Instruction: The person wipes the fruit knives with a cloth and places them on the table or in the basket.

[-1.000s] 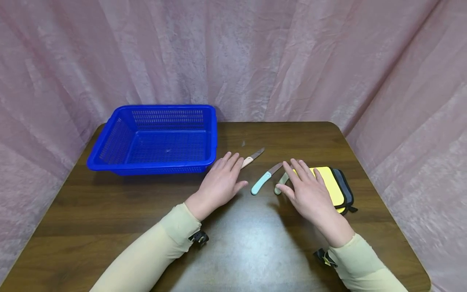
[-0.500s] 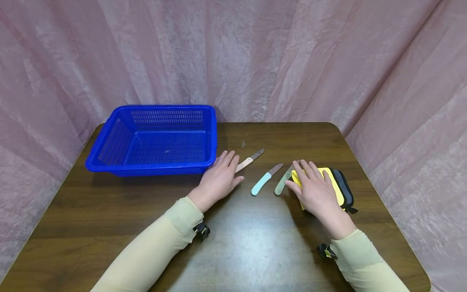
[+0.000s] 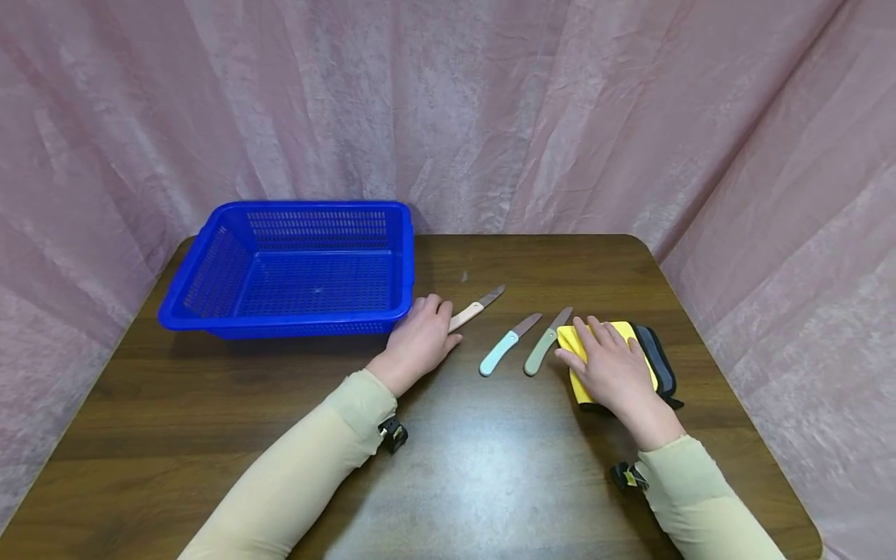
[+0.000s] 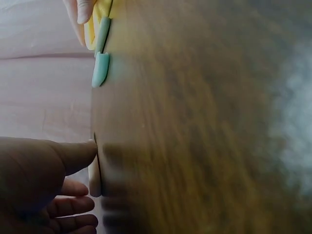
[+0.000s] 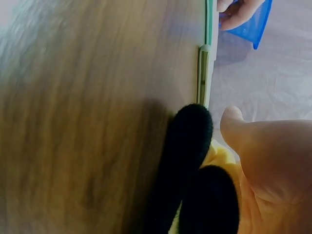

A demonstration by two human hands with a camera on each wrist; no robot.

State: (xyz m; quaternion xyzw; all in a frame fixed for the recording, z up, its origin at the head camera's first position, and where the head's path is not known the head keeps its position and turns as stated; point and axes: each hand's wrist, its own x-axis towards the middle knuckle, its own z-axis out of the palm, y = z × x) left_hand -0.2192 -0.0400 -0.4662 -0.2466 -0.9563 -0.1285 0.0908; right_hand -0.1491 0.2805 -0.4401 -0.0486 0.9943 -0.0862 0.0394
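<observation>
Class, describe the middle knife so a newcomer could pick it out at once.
Start at the blue basket on the wooden table. Move right past the cream-handled knife, stopping before the sage-green-handled knife. You want the turquoise-handled knife: its light blue-green handle sets it apart from both neighbours.

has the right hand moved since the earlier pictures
Yes. In the head view, the right hand has shifted rightward, clear of the motionless sage-green knife it partly covered before.

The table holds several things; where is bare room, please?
Free: table between blue basket and left sleeve, between that and right sleeve, and beyond the yellow cloth. Crowded: from left hand to right hand, where cream knife, turquoise knife and green knife lie.
</observation>
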